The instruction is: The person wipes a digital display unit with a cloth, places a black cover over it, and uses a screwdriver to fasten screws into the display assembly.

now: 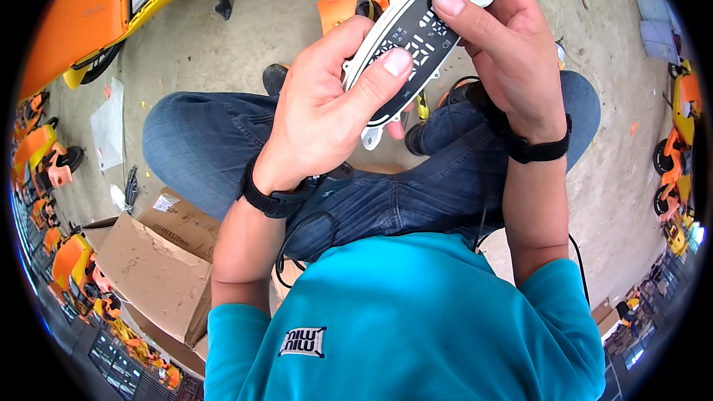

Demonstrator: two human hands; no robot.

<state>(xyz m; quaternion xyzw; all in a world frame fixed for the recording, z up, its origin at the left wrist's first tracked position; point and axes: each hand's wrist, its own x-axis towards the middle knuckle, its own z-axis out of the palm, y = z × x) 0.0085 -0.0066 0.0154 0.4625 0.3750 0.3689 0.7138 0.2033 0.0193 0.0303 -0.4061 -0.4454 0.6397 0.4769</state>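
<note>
An oval white-cased dashboard display (423, 44) with a dark face and mounting tabs is held up, tilted, above my crossed legs. My left hand (319, 96) grips its left side, thumb lying across the front. My right hand (516, 59) holds the upper right, thumb pressed on the face near the top, fingers curled behind. Both wrists wear black straps, with thin dark cables hanging near them. A yellow object (422, 106), too small to make out, shows below the display between my knees.
An opened cardboard box (152, 275) lies at my lower left. An orange plastic body panel (334, 0) is on the concrete floor ahead. An orange and yellow vehicle body (78, 33) stands upper left, and similar ones line both sides. Pale blue blocks (657, 26) sit at upper right.
</note>
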